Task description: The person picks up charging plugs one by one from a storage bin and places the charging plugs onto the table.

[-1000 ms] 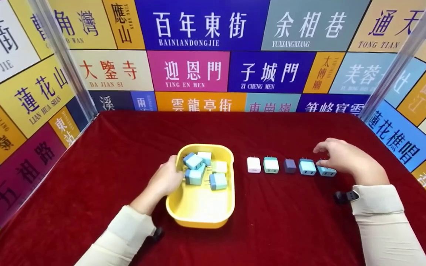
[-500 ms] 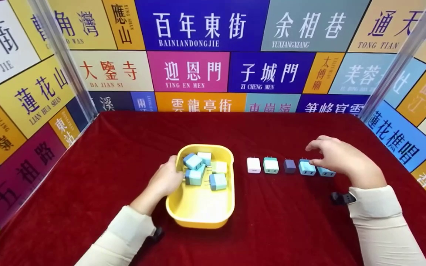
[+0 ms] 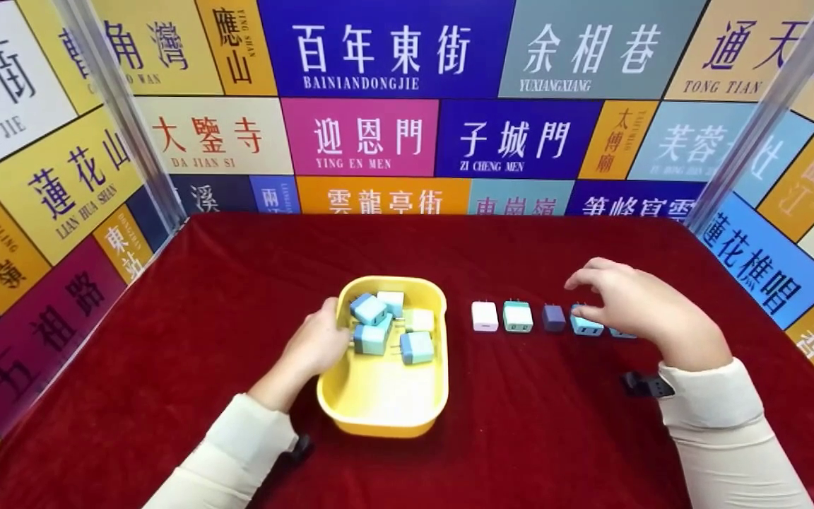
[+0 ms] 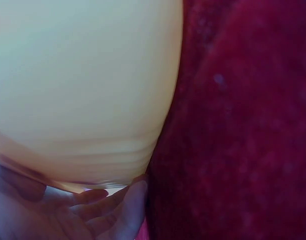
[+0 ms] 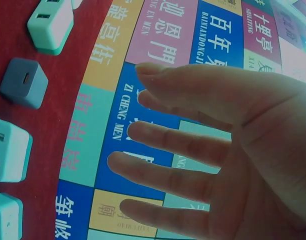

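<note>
My left hand (image 3: 319, 339) holds the left side of a yellow plastic tub (image 3: 382, 424). In the left wrist view, its fingers (image 4: 130, 210) lie against the tub's outer wall (image 4: 88, 90). Several blue, white and pale yellow charger plugs (image 3: 417, 347) lie at the tub's far end. My right hand (image 3: 636, 300) hovers over the right end of a row of chargers, holding nothing, its fingers spread and straight in the right wrist view. The row runs from a white charger (image 3: 485, 316) through a green-and-white one (image 3: 518, 317) and a dark purple one (image 3: 553, 318) to a light blue one (image 3: 586, 325); another light blue one (image 3: 621, 333) is mostly hidden.
Dark red cloth (image 3: 520, 424) covers the table. Behind it and at both sides stand panels (image 3: 393, 49) of coloured street-name signs. Transparent posts rise at the back corners.
My right hand has moved left along the row, from the rightmost charger to over the light blue ones. The left hand and the tub have stayed put.
</note>
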Tool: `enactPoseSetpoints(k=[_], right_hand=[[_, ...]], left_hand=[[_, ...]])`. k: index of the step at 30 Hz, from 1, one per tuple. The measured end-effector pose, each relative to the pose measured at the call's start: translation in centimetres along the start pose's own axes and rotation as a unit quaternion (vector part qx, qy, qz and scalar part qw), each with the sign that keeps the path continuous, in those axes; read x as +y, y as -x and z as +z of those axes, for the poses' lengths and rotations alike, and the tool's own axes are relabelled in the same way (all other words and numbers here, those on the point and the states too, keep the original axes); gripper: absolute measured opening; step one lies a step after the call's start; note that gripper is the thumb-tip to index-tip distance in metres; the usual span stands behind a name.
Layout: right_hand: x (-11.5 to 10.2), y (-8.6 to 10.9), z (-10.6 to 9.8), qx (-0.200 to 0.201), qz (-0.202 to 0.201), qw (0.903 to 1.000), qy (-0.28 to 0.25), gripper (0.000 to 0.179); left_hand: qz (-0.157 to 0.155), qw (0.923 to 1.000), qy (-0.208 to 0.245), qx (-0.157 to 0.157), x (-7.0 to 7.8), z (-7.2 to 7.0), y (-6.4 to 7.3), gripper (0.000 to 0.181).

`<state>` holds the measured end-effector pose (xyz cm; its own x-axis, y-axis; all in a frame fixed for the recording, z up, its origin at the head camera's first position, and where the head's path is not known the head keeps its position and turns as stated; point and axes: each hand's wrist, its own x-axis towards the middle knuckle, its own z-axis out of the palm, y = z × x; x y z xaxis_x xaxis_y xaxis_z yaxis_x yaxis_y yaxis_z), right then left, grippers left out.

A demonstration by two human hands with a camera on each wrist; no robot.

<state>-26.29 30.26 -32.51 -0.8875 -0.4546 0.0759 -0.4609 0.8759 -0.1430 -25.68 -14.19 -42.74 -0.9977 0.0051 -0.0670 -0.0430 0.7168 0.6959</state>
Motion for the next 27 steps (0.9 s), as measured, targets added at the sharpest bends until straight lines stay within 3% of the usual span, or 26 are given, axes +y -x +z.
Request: enactPoseSetpoints(k=[12, 27], right_hand=[[-1.8, 0.0, 0.2, 0.013, -0.034, 0.9993, -0.008, 0.03], [-5.2, -1.0, 1.4, 0.054, -0.13, 0.99, -0.008, 0.025]], left_hand=[[-0.002, 1.0, -0.005, 0.0, 0.0, 0.0, 0.0, 0.062], [-0.005, 1.0, 0.003, -0.007, 0.1, 0.0, -0.1, 0.062]])
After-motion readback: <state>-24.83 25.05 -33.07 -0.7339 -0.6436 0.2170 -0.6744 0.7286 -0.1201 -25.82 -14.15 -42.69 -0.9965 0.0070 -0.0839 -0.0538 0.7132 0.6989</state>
